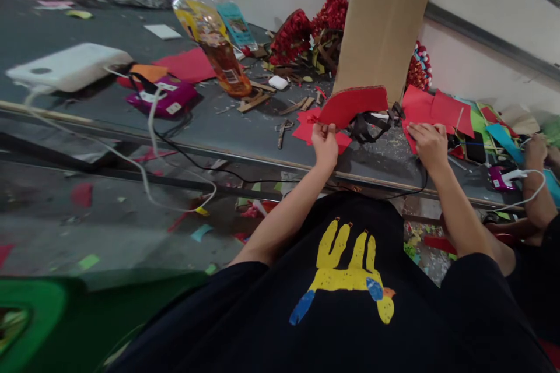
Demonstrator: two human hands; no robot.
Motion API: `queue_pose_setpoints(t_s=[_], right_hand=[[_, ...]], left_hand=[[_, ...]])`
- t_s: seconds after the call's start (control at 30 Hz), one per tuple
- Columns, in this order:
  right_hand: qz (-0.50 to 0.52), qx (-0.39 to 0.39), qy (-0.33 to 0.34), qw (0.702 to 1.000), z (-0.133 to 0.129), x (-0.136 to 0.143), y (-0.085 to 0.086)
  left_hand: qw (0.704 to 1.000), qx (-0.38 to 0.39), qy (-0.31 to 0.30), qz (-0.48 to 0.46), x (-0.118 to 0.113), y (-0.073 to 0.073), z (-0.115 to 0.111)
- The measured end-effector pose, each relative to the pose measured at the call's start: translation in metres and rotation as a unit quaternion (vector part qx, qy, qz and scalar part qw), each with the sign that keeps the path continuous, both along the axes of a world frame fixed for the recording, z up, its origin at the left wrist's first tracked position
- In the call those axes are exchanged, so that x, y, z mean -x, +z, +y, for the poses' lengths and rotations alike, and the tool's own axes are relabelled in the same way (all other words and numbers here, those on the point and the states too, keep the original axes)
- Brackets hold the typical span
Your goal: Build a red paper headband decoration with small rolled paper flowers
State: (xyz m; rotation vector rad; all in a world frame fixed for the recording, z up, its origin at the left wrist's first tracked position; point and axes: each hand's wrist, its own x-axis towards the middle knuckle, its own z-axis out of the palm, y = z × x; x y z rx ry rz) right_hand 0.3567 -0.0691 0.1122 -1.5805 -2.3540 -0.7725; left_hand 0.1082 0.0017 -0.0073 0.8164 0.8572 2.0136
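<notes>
Fingers of the left hand (325,143) are pinching the curved red card (356,105) over the table (245,135); the right hand (429,143) is resting, loosely spread, on red paper (417,106); the card is looking light, stiff, easiest held by its edges

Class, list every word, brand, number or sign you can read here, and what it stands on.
No text is readable.
Yellow-capped bottle: label too blurred.
Blue-capped bottle: label too blurred.
Left purple device: sticker marks too small.
Right purple device: markings too small.

A craft workshop (paper scraps (89,261) litter the floor (144,239)).
</notes>
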Motion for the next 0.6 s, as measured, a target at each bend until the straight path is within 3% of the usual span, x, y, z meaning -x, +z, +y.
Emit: queue_pose_setpoints(t_s=[0.13,0.27,0.43,0.6], right_hand=[[0.032,-0.041,0.002,0.999,-0.01,0.0,0.01],[0.043,-0.033,0.014,0.998,0.001,0.013,0.015],[0.036,0.012,0.014,0.999,0.012,0.021,0.002],[0.058,-0.006,0.005,0.998,0.006,0.01,-0.003]], left_hand=[[1.0,0.005,0.012,-0.002,-0.001,0.001,-0.001],[1.0,0.0,0.014,0.003,-0.001,0.001,-0.001],[1.0,-0.01,0.006,0.002,-0.001,0.002,-0.002],[1.0,-0.011,0.006,0.001,-0.002,0.003,-0.002]])
